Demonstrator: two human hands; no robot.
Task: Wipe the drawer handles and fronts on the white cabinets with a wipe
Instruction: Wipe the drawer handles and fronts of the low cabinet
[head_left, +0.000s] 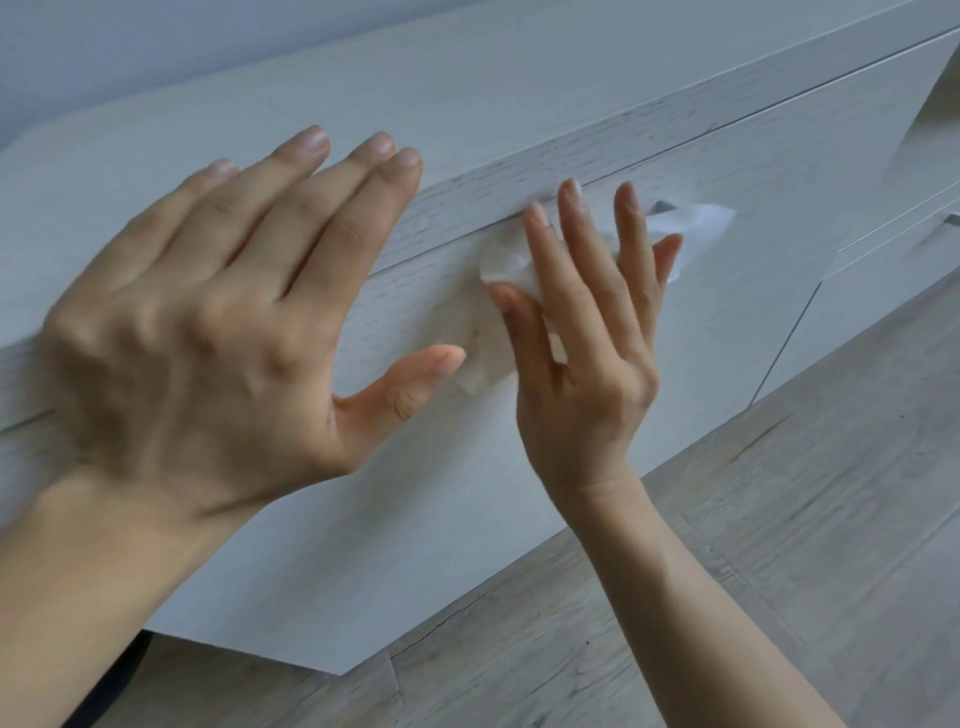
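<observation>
A white cabinet fills the view, and its top drawer front (753, 244) runs from centre to right. My right hand (587, 338) lies flat, fingers spread, pressing a white wipe (506, 267) against that drawer front just under the cabinet's top edge. Most of the wipe is hidden behind the hand, with one corner showing past the fingers. A small grey handle (661, 207) peeks out beside my fingertips, partly covered by the wipe. My left hand (218, 312) rests open and flat over the cabinet's top edge at the left, holding nothing.
A second drawer or door front with another grey handle (951, 220) shows at the far right edge. Grey wood-look floor (779, 545) spreads below and to the right of the cabinet. A pale wall (156, 52) stands behind the cabinet top.
</observation>
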